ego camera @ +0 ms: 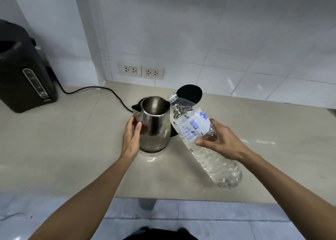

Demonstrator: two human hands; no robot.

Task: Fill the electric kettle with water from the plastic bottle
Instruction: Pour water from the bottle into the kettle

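Observation:
A stainless steel electric kettle (pixel 154 125) stands on the beige counter (pixel 72 149) with its black lid (pixel 190 96) flipped open behind it. My left hand (pixel 131 136) rests flat against the kettle's left side. My right hand (pixel 221 139) grips a clear plastic bottle (pixel 192 129) around its labelled middle. The bottle is tilted, its uncapped neck up by the kettle's right rim and its base toward me. No water is seen leaving the neck.
A dark hot-water dispenser (pixel 23 72) stands at the back left. A black cord (pixel 101 90) runs across the counter to the kettle. Two wall sockets (pixel 141 70) sit in the tiled wall behind. The counter's front edge (pixel 181 199) lies close to me.

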